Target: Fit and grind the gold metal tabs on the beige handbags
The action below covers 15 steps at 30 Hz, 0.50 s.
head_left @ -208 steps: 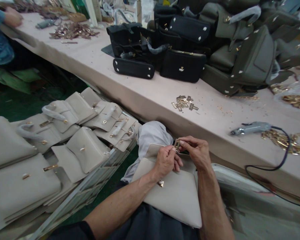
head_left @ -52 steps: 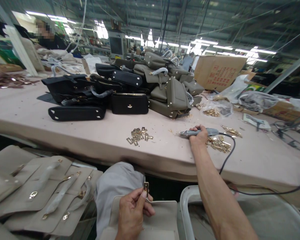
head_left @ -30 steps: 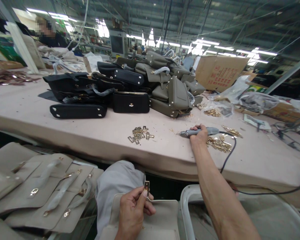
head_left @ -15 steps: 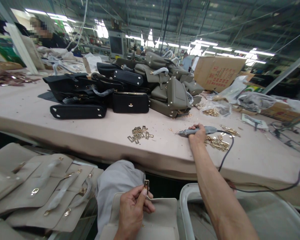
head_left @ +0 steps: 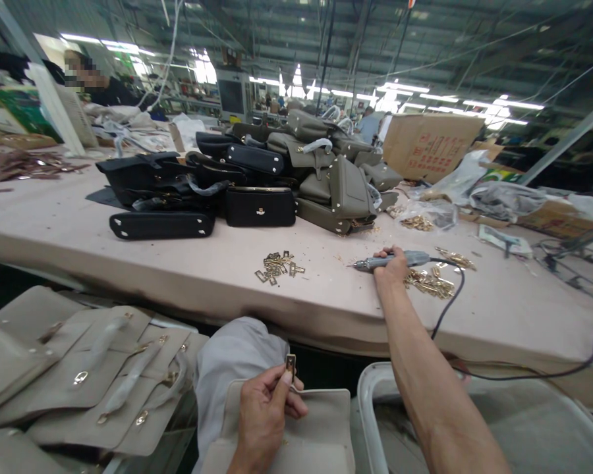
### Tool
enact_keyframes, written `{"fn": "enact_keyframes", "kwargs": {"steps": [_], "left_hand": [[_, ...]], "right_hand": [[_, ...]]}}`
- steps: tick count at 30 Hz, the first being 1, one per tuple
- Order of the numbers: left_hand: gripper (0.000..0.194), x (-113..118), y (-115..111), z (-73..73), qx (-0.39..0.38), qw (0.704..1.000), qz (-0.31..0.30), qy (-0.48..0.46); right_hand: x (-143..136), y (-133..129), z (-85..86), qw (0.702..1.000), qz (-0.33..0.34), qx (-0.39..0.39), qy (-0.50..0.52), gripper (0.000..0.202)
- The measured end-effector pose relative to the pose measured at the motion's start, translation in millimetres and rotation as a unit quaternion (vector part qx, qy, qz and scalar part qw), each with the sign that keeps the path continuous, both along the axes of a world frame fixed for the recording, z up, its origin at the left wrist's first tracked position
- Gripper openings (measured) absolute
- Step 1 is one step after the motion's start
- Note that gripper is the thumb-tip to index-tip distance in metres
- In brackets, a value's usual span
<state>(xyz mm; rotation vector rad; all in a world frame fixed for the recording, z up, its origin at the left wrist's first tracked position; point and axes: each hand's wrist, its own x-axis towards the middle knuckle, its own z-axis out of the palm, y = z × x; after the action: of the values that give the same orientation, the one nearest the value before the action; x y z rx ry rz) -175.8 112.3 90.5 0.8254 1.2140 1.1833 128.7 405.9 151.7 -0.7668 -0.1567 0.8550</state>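
Note:
My left hand [head_left: 267, 408] pinches a small gold metal plate [head_left: 290, 367] with a slot in it, held upright above a beige bag [head_left: 321, 421] lying on my lap. My right hand [head_left: 391, 264] is wrapped round a grey electric screwdriver [head_left: 402, 258] whose tip points left, low over the table. Left of that tip lies a small pile of slotted metal plates [head_left: 278, 265]. Close behind the right wrist is a heap of gold fittings [head_left: 431, 284]. A black cable runs from the tool's rear end.
Black handbags [head_left: 162, 225] and olive bags [head_left: 348, 191] are heaped across the table [head_left: 217, 270]. A cardboard box [head_left: 429, 146] stands behind at right. Beige bags [head_left: 103, 368] lie at lower left, and a white bin [head_left: 368, 395] is below the right arm. A person [head_left: 103, 89] is far left.
The view has shifted slightly, so the bags on the left appear a little further right and lower. Both hands keep their grips, with little visible movement.

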Motion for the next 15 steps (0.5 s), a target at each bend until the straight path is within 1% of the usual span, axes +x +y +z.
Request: {"fn": "enact_keyframes", "kwargs": {"steps": [8,12,15], "left_hand": [[0.059,0.7,-3.5,-3.0,0.003,1.000,0.009,0.001],[0.057,0.1,-3.5,-3.1,0.001,1.000,-0.005,0.003],[0.056,1.1,-1.6,-1.0,0.002,1.000,0.004,0.001]], "right_hand": [[3.2,2.5,-5.7,1.000,0.000,0.002,-0.011,0.027],[4.1,3.2,-7.0,1.000,-0.005,0.007,-0.004,0.021],[5.0,0.7,-4.9,1.000,0.004,0.015,0.004,0.019]]}}
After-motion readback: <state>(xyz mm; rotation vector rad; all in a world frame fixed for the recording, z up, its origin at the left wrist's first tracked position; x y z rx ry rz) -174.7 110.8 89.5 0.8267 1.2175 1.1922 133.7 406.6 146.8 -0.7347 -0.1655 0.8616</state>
